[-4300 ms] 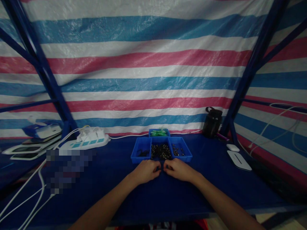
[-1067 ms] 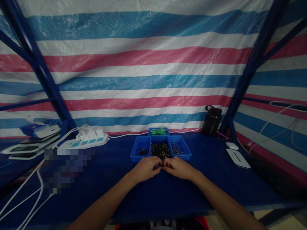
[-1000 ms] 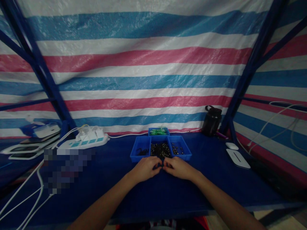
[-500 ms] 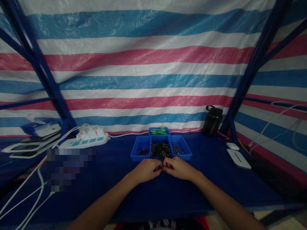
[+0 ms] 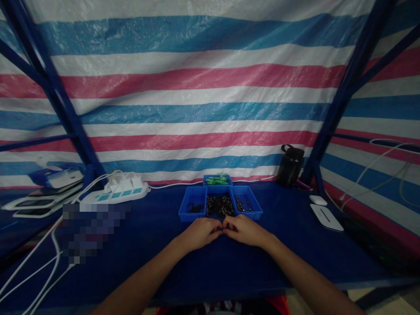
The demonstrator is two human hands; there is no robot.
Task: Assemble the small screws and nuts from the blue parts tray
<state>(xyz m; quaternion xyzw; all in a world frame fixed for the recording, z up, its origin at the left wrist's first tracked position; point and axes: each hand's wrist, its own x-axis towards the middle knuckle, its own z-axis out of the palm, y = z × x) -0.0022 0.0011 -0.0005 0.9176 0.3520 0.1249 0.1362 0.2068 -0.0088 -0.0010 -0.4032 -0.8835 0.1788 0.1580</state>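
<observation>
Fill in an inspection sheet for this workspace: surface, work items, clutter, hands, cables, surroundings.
Surface: dark blue tabletop; a pixelated patch at left can't be inspected.
Work items: left tray holds dark pieces, middle tray small black-and-metallic pieces, right tray a few metallic pieces; green pieces in the rear tray.
Clutter: stacked devices at left; black bottle, small white case and flat white device at right.
Hands: left hand and right hand nearly meet before the trays; grip contents unclear.
Cables: white cables trail from the power strip side.
Surroundings: striped sheeting, blue frame.
</observation>
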